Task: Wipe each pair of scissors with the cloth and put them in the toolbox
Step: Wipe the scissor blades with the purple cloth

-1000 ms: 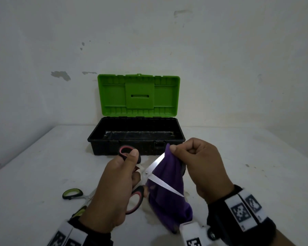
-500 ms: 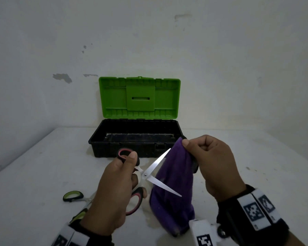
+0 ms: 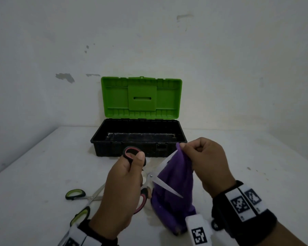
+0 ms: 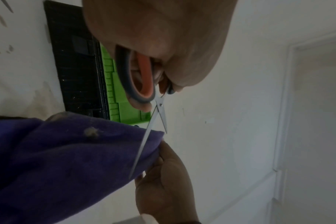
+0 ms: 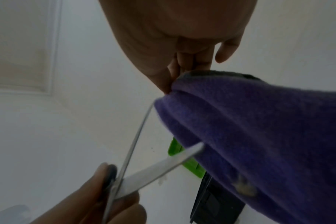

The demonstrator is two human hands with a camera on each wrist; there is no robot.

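Left hand (image 3: 122,189) grips the red-handled scissors (image 3: 160,176) (blades spread) at lower centre; right hand (image 3: 205,162) fingers pinch the purple cloth (image 3: 174,176).

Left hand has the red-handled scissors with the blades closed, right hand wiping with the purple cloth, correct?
Not quite: the red-handled scissors in the left hand have their blades spread open, as the head view shows. The right hand does hold the purple cloth against them.

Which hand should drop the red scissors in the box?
Probably the left hand: it already grips the red scissors, near the open toolbox. The right hand holds the purple cloth.
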